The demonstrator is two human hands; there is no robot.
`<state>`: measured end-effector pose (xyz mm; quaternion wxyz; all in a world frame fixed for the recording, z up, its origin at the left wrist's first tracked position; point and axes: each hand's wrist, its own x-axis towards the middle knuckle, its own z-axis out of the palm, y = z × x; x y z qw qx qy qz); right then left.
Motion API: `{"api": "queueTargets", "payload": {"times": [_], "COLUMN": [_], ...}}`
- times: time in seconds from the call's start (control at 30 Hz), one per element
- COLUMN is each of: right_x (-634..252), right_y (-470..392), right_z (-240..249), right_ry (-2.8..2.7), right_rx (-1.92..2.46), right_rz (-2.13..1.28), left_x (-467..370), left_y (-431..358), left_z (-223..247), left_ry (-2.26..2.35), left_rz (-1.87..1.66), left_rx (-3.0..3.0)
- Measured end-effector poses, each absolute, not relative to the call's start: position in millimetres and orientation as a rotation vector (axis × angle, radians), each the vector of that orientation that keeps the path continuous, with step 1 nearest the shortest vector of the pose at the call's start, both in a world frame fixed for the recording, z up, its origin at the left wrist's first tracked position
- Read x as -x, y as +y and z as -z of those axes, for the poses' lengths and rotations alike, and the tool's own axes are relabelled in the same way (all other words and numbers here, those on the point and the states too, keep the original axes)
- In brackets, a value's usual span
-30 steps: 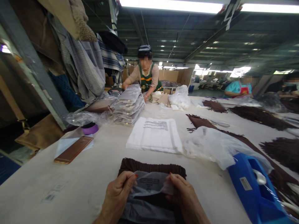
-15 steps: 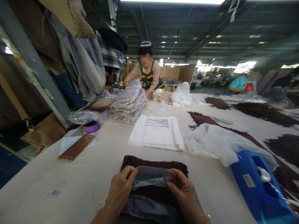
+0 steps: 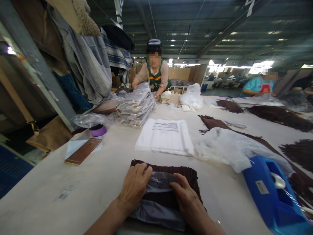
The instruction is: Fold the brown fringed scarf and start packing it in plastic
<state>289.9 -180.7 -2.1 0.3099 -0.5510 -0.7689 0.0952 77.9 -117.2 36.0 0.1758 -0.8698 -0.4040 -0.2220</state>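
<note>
- Lays left hand (image 3: 136, 183), fingers close together, over brown cloth (image 3: 192, 172) and plastic bag (image 3: 157, 212); cannot tell if pinching.
- Curves right hand (image 3: 187, 197) over opposite side, thumb parted from fingers.
- Shows cloth on table (image 3: 110, 163), nearer than white bags (image 3: 165, 138).

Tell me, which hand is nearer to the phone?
Left. The left hand is to the right of the phone; the right hand is farther right, beyond the left hand.

1 head-worn view from above the near table edge (image 3: 117, 169), facing forward and down, hands (image 3: 161, 192) close
</note>
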Motion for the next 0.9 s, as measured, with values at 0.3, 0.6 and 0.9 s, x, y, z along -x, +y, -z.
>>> {"api": "queueTargets", "payload": {"times": [0.3,0.6,0.9], "right_x": [-291,-299,-276], "right_y": [-187,-196,-159], "right_z": [-4,-43,-22], "right_ry": [-2.186,-2.173,-2.192], "right_rx": [1.480,1.336,1.509], "right_rz": [0.159,-0.094,-0.421], "left_x": [-73,-64,-59], "left_y": [-96,-100,-97], "left_z": [-42,-46,-50], "left_ry": [-0.486,-0.656,-0.691], "left_rz": [0.367,0.384,0.329], "left_rx": [2.889,3.134,3.198]}}
